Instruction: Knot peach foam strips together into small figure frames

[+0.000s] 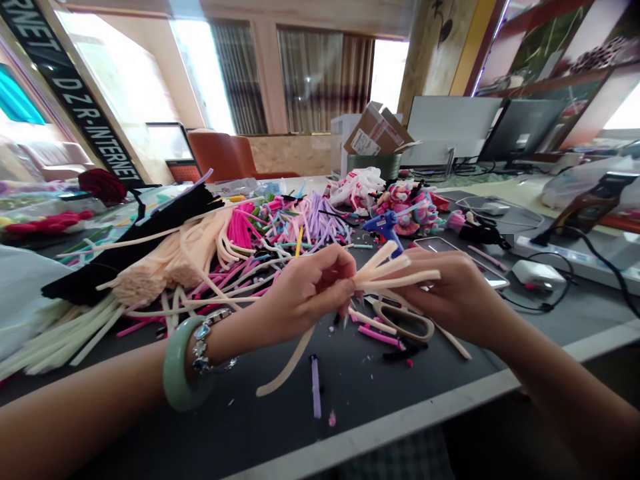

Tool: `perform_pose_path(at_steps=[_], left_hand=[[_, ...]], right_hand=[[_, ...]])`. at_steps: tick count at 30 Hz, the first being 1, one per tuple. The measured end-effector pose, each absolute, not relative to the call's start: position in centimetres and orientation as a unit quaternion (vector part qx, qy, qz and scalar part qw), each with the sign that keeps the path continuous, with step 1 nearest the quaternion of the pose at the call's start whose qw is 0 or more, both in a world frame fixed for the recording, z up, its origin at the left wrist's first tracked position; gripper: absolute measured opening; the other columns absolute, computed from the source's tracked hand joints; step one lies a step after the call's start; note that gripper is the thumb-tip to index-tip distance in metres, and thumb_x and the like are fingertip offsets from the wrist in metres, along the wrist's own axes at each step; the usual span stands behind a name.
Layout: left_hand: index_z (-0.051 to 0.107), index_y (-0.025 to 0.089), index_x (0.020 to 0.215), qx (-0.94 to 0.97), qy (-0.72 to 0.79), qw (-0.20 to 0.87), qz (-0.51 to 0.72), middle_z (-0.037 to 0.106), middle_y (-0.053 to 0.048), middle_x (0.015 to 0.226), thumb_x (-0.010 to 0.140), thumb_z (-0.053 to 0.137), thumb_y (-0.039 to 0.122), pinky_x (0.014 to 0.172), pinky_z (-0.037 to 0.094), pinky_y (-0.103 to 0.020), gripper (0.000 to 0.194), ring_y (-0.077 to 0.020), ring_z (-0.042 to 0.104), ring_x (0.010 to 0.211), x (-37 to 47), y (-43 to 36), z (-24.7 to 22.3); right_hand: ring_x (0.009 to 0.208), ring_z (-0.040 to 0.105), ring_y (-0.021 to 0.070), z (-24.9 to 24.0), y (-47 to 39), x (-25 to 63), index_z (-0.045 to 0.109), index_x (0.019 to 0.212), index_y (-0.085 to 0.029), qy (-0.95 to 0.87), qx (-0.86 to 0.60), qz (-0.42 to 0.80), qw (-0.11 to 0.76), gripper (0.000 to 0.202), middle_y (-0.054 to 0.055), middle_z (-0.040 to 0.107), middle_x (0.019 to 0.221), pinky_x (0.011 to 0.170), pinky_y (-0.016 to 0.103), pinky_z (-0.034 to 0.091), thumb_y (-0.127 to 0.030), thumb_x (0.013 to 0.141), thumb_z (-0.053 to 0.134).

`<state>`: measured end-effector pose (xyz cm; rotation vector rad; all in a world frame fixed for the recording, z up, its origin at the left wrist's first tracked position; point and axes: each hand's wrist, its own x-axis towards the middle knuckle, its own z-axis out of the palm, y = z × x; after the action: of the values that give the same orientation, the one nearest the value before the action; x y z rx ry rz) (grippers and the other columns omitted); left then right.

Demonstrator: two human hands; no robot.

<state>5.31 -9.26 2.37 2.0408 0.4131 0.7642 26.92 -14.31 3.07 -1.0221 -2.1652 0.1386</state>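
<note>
My left hand [320, 283] is closed in a pinch round the gathered end of several cream pipe cleaners [383, 270], whose free ends fan out to the right. One long pipe cleaner tail [287, 370] hangs below that hand. My right hand [453, 287] is at the fanned ends, fingers bent and closed about them; its fingertips are partly hidden behind the stems. Scissors [407, 323] with beige handles lie on the table under the hands. Behind them rests a blue glue gun [385, 227].
Bundled cream pipe cleaners [170, 263], a black bundle [135, 243] and a lilac pile [320, 220] spread over the left and back. A phone [460, 257], a white charger [540, 275] with cables and a power strip [575, 260] lie right. Cut scraps [315, 387] dot the front.
</note>
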Motion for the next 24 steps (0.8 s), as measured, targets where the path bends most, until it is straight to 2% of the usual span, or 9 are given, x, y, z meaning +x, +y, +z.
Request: perform_pose_path(at_steps=[4,8,12,17,24], left_hand=[[0.045,0.016,0.085,0.781,0.151,0.505,0.335,0.056,0.002,0.069,0.089,0.050,0.025,0.056,0.046,-0.019,0.011,-0.0074,0.056,0.059,5.6,-9.0,1.9],[0.046,0.016,0.083,0.740,0.147,0.558,0.347,0.056,0.002,0.069,0.087,0.052,0.021,0.054,0.045,-0.017,0.009,-0.0065,0.057,0.057,5.8,-8.8,1.7],[0.046,0.015,0.083,0.735,0.117,0.595,0.303,0.057,0.001,0.071,0.087,0.053,0.020,0.054,0.046,-0.019,0.009,-0.0073,0.056,0.058,5.7,-8.7,1.9],[0.048,0.014,0.084,0.760,0.113,0.606,0.205,0.055,-0.001,0.074,0.087,0.051,0.017,0.058,0.046,-0.022,0.005,-0.0087,0.055,0.061,5.3,-9.0,2.2],[0.050,0.013,0.084,0.764,0.117,0.610,0.172,0.055,-0.001,0.075,0.086,0.051,0.016,0.059,0.046,-0.022,0.003,-0.0081,0.054,0.061,5.4,-9.0,2.0]], right_hand=[[0.073,0.063,0.0135,2.9,-14.3,26.9,0.072,0.096,-0.024,-0.827,-0.415,0.076,0.371,0.019,0.001,0.073,0.085,0.064,0.024,0.046,-0.027,0.084,0.058],[0.077,0.064,0.0153,2.9,-14.4,26.6,0.072,0.097,-0.024,-0.822,-0.420,0.101,0.370,0.021,0.002,0.073,0.089,0.068,0.025,0.047,-0.030,0.084,0.058],[0.069,0.062,0.0152,3.4,-14.3,27.3,0.072,0.096,-0.021,-0.831,-0.415,0.118,0.351,0.021,0.004,0.072,0.084,0.061,0.025,0.045,-0.030,0.082,0.060],[0.068,0.060,0.0135,4.7,-13.9,29.1,0.073,0.089,-0.020,-0.885,-0.356,0.137,0.269,0.015,0.001,0.070,0.076,0.073,0.027,0.045,-0.027,0.079,0.064],[0.068,0.060,0.0098,5.0,-14.4,29.3,0.071,0.083,-0.022,-0.898,-0.329,0.086,0.279,0.010,-0.003,0.069,0.074,0.079,0.026,0.041,-0.021,0.082,0.061]])
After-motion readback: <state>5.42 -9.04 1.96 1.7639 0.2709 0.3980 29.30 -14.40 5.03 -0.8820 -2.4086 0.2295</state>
